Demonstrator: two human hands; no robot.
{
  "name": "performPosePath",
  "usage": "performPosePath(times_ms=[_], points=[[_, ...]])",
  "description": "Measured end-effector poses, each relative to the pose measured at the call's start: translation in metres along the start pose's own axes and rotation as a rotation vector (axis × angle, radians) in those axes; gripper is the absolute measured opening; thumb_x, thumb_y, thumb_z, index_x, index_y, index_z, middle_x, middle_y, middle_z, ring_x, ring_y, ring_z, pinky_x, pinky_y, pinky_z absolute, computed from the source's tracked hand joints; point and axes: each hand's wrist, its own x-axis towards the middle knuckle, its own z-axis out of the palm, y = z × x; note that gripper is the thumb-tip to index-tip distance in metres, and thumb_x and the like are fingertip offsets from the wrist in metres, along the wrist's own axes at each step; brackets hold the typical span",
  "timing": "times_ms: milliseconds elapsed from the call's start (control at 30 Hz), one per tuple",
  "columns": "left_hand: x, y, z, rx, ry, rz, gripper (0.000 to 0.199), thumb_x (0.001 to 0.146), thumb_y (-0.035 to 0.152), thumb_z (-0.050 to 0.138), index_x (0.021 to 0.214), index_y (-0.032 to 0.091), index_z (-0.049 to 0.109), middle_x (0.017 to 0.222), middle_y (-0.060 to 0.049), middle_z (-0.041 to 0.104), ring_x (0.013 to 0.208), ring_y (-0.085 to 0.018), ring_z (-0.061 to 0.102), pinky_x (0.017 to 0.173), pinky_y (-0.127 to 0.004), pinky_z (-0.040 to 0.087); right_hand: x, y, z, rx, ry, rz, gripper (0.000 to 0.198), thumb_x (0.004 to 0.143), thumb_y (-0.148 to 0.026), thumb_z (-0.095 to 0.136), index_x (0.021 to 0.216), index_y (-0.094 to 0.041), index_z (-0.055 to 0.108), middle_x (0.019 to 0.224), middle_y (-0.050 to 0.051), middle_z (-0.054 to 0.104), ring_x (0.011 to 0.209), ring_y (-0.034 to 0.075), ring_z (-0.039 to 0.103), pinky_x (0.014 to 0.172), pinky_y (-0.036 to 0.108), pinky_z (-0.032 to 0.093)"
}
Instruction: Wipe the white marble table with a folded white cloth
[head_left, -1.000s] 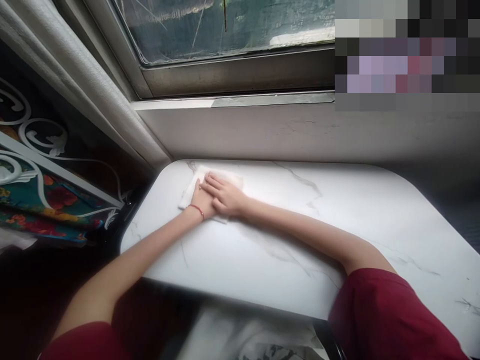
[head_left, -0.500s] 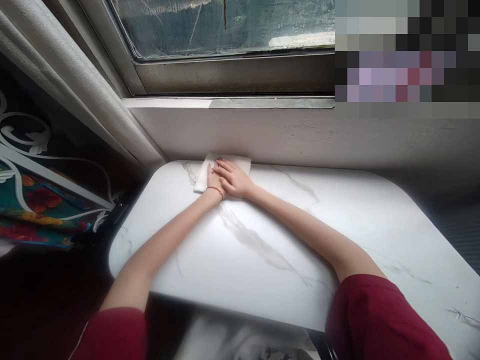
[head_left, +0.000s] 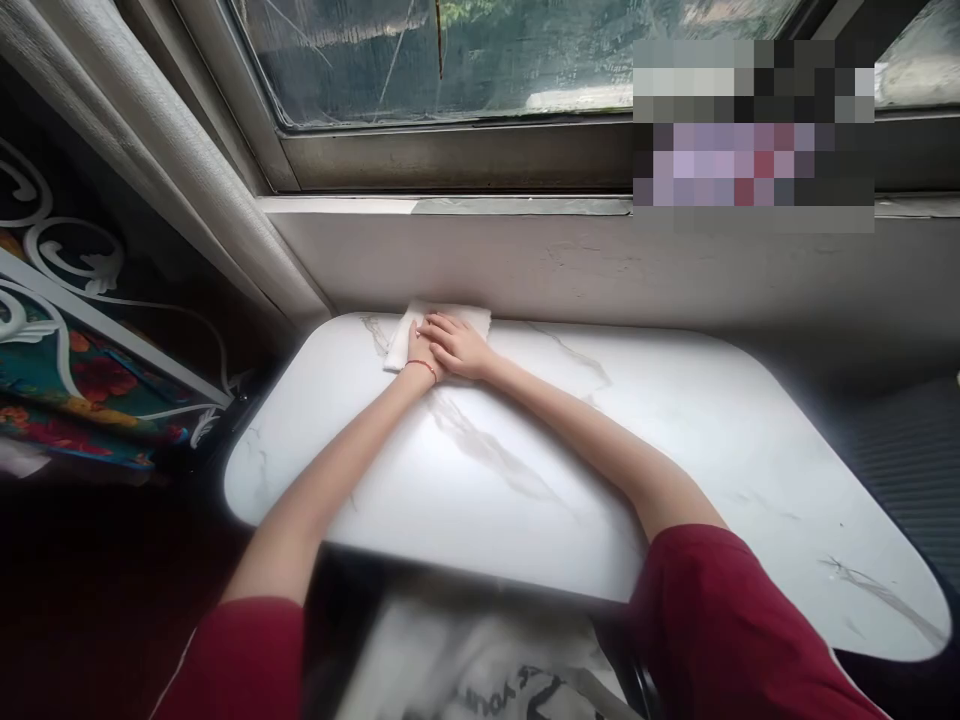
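A white folded cloth point(head_left: 475, 318) with a crimped edge lies flat at the far edge of the white marbled table point(head_left: 525, 535), close to the wall. My left hand point(head_left: 421, 350), with a thin red band at its wrist, rests palm down on the cloth. Most of its fingers are covered, though the thumb side shows. Across its back lies my right hand point(head_left: 460, 349), fingers stretched out flat and pointing left. Both arms reach forward over the tabletop.
Behind the table rise a wall point(head_left: 487, 260) and a window point(head_left: 450, 155). A curtain point(head_left: 172, 170) hangs at the left, beside a white scrolled metal frame point(head_left: 112, 320) and flowered fabric point(head_left: 97, 390). A blurred patch point(head_left: 750, 140) covers the upper right.
The camera view has shifted slightly, showing more of the table's right end. Both hands stay stacked on the cloth at nearly the same spot.
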Motion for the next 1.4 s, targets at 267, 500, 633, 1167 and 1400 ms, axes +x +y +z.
performPosePath(times_ms=[267,500,633,1167,1400], points=[[-0.083,0.028,-0.016,-0.075,-0.049,0.054,0.066,0.095,0.035,0.048,0.157,0.017,0.04,0.165,-0.015,0.035,0.154,-0.032,0.028,0.124,-0.048,0.02,-0.08,-0.041,-0.013,0.039,0.03,-0.151,0.058,0.105,-0.038,0.025,0.155,-0.013,0.043,0.165,0.02,0.032,0.154,0.033,0.027,0.121,0.06,0.031],[-0.192,0.066,-0.014,-0.079,-0.064,0.194,0.079,0.089,0.042,0.051,0.16,0.012,0.033,0.167,-0.019,0.027,0.156,-0.035,0.023,0.124,-0.053,0.023,-0.182,-0.115,-0.035,0.05,0.001,-0.243,0.071,0.101,-0.05,0.037,0.161,-0.012,0.03,0.168,0.02,0.025,0.157,0.035,0.019,0.124,0.062,0.026],[-0.21,0.081,-0.008,-0.095,-0.034,0.123,0.077,0.09,0.044,0.05,0.159,0.014,0.037,0.167,-0.016,0.029,0.155,-0.037,0.025,0.123,-0.055,0.024,-0.195,-0.131,-0.048,0.095,-0.051,-0.24,0.088,0.096,-0.069,0.044,0.159,-0.008,0.033,0.166,0.026,0.025,0.157,0.039,0.019,0.123,0.062,0.026],[-0.135,0.086,-0.021,-0.024,-0.155,0.155,0.083,0.091,0.047,0.053,0.162,0.011,0.028,0.169,-0.017,0.022,0.157,-0.034,0.017,0.125,-0.05,0.02,-0.174,-0.079,-0.054,0.047,-0.066,-0.111,0.08,0.097,-0.062,0.048,0.16,-0.016,0.032,0.168,0.019,0.023,0.156,0.037,0.021,0.123,0.064,0.027],[-0.059,0.105,-0.021,0.032,-0.101,0.057,0.075,0.096,0.038,0.042,0.161,0.003,0.024,0.169,-0.021,0.02,0.156,-0.032,0.02,0.123,-0.048,0.021,-0.166,-0.017,-0.052,-0.056,0.021,-0.007,0.077,0.097,-0.048,0.047,0.163,-0.017,0.024,0.168,0.02,0.024,0.153,0.04,0.027,0.118,0.065,0.034]])
